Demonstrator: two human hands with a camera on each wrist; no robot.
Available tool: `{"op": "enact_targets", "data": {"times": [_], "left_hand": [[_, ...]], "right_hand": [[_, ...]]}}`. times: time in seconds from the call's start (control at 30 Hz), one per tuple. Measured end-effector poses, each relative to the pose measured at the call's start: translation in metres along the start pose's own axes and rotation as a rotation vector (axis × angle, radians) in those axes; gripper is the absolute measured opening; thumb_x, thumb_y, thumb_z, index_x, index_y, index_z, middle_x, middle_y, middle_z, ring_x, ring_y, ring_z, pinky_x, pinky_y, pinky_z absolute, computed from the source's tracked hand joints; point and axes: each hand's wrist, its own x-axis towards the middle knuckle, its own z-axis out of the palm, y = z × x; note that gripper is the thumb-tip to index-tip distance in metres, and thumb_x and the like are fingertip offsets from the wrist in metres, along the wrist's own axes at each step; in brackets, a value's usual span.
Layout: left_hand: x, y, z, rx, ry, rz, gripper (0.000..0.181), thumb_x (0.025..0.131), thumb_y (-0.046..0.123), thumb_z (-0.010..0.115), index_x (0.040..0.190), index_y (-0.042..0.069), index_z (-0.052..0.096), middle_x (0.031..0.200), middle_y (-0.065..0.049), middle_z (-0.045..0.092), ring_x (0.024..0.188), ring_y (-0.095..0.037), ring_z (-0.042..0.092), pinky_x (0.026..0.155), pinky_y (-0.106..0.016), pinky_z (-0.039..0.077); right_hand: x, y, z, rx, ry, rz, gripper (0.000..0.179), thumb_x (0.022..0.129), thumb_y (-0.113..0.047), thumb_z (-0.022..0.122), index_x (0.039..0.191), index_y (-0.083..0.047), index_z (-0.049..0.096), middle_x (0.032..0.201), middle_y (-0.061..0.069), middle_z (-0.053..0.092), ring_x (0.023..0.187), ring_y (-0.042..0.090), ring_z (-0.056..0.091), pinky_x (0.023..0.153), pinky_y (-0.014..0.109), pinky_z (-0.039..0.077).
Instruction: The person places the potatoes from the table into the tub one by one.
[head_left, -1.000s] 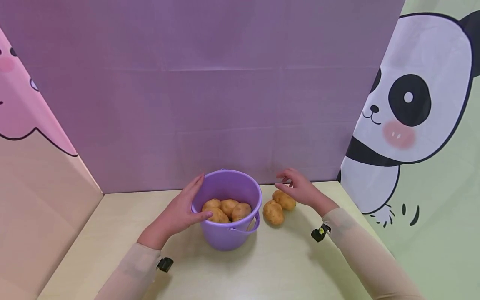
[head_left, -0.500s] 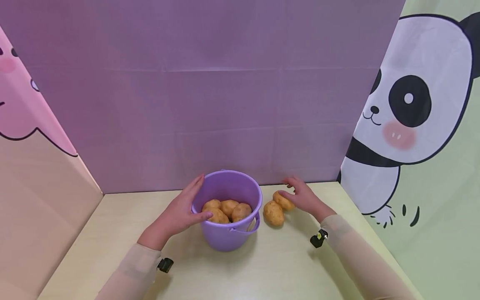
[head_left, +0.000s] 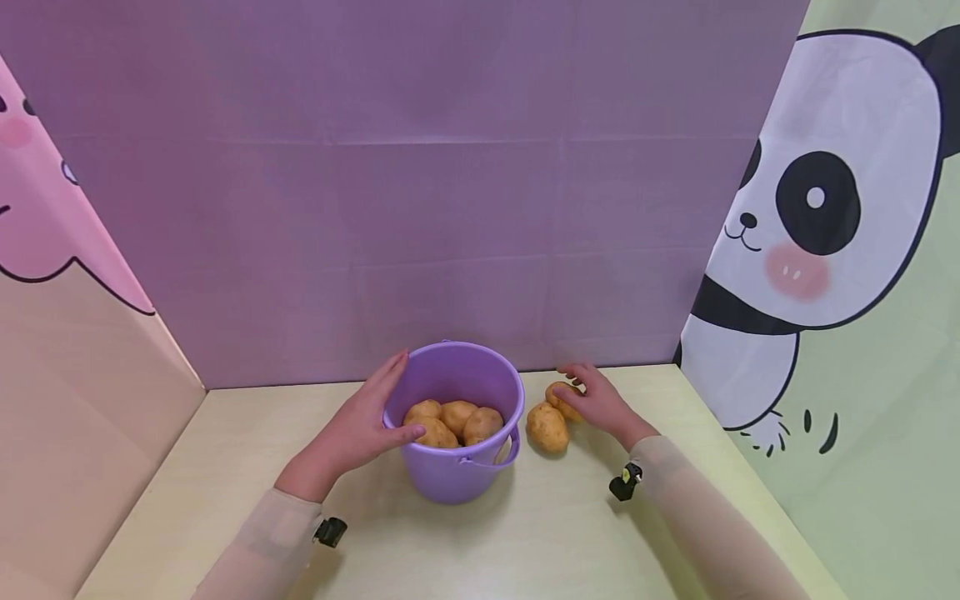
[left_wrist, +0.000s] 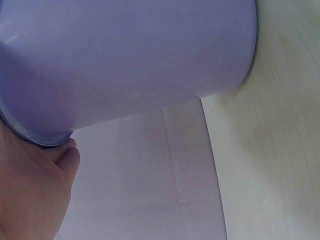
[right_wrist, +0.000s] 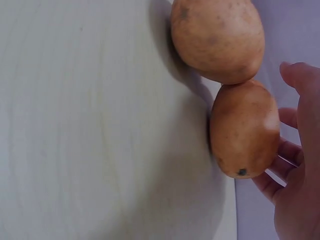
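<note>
A purple bucket stands upright on the table with several potatoes inside. My left hand rests on its left rim, fingers extended and spread from the thumb, which lies over the front rim. Two more potatoes lie touching on the table, right of the bucket. My right hand is over the farther potato and partly hides it in the head view. In the right wrist view its fingers reach behind that potato, and its thumb stands off. The nearer potato is beside it.
The bucket's handle hangs down on its front right side. A purple backdrop rises behind the table. Printed side panels stand left and right, the right one with a panda.
My right hand has come down and toward me onto the farther potato. My left hand, the bucket and the potatoes have stayed in place.
</note>
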Motion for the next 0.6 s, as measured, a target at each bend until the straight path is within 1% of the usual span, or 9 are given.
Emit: {"op": "enact_targets", "data": {"times": [0.13, 0.2, 0.3, 0.37, 0.47, 0.6], "left_hand": [[0.0, -0.001, 0.0, -0.003, 0.001, 0.001, 0.114, 0.093, 0.049, 0.085, 0.174, -0.002, 0.024, 0.182, -0.021, 0.021, 0.163, -0.05, 0.028, 0.124, -0.072, 0.033], [0.0, -0.001, 0.001, -0.005, 0.004, 0.001, 0.114, 0.093, 0.049, 0.085, 0.174, -0.002, 0.024, 0.182, -0.021, 0.021, 0.163, -0.051, 0.029, 0.124, -0.073, 0.034], [-0.001, -0.001, 0.001, -0.007, 0.005, 0.002, 0.114, 0.093, 0.05, 0.085, 0.174, -0.002, 0.024, 0.182, -0.02, 0.021, 0.163, -0.051, 0.029, 0.123, -0.073, 0.034], [-0.001, -0.001, 0.001, -0.006, 0.008, 0.006, 0.114, 0.092, 0.049, 0.086, 0.174, -0.002, 0.024, 0.182, -0.021, 0.021, 0.162, -0.051, 0.029, 0.123, -0.073, 0.034], [-0.001, -0.001, 0.001, -0.01, 0.01, 0.008, 0.114, 0.092, 0.049, 0.086, 0.174, -0.002, 0.024, 0.182, -0.021, 0.021, 0.162, -0.051, 0.029, 0.123, -0.073, 0.034], [-0.001, -0.001, 0.0, -0.012, 0.011, 0.009, 0.114, 0.093, 0.048, 0.086, 0.174, -0.002, 0.023, 0.182, -0.02, 0.021, 0.163, -0.05, 0.029, 0.123, -0.073, 0.034]], "right_hand": [[0.002, 0.007, 0.006, 0.011, 0.001, 0.033, 0.051, 0.105, -0.031, 0.079, 0.145, -0.001, 0.067, 0.139, 0.019, 0.064, 0.119, 0.035, 0.063, 0.106, 0.055, 0.053], [0.003, 0.01, 0.008, 0.023, -0.003, 0.059, 0.052, 0.104, -0.033, 0.079, 0.145, -0.003, 0.068, 0.141, 0.017, 0.064, 0.119, 0.034, 0.062, 0.106, 0.053, 0.052], [0.004, 0.011, 0.011, 0.033, -0.011, 0.09, 0.054, 0.104, -0.035, 0.079, 0.147, -0.004, 0.066, 0.145, 0.017, 0.063, 0.123, 0.035, 0.062, 0.11, 0.054, 0.051], [0.004, 0.012, 0.012, 0.035, -0.018, 0.111, 0.056, 0.104, -0.037, 0.079, 0.148, -0.005, 0.066, 0.15, 0.018, 0.062, 0.13, 0.037, 0.061, 0.115, 0.055, 0.049], [0.005, 0.013, 0.015, 0.024, -0.023, 0.12, 0.058, 0.104, -0.038, 0.078, 0.149, -0.004, 0.065, 0.154, 0.02, 0.06, 0.139, 0.04, 0.058, 0.121, 0.057, 0.044], [0.006, 0.015, 0.017, 0.01, -0.021, 0.117, 0.056, 0.105, -0.038, 0.076, 0.148, -0.003, 0.065, 0.153, 0.022, 0.061, 0.143, 0.042, 0.056, 0.124, 0.06, 0.041]]}}
